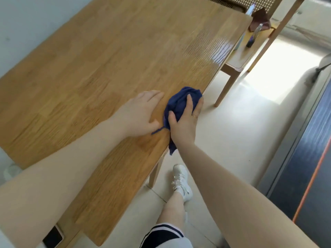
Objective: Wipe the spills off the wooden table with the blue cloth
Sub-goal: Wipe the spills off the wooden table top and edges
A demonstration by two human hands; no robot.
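While the left hand (141,113) lies flat on the wooden table (107,59), the right hand (184,120) grips the blue cloth (179,102).

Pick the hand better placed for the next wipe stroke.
Right. The right hand already grips the blue cloth at the wooden table edge; the left hand lies flat beside it, holding nothing.

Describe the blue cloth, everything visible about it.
The blue cloth is dark navy, soft fabric, bunched into a crumpled wad rather than spread flat. It sits at the near right edge of the wooden table, with a tail hanging down over that edge and a thin loose strand trailing toward the left hand. The right hand grips it from above, fingers curled over the wad. The left hand lies flat on the wood beside it, close to the strand.
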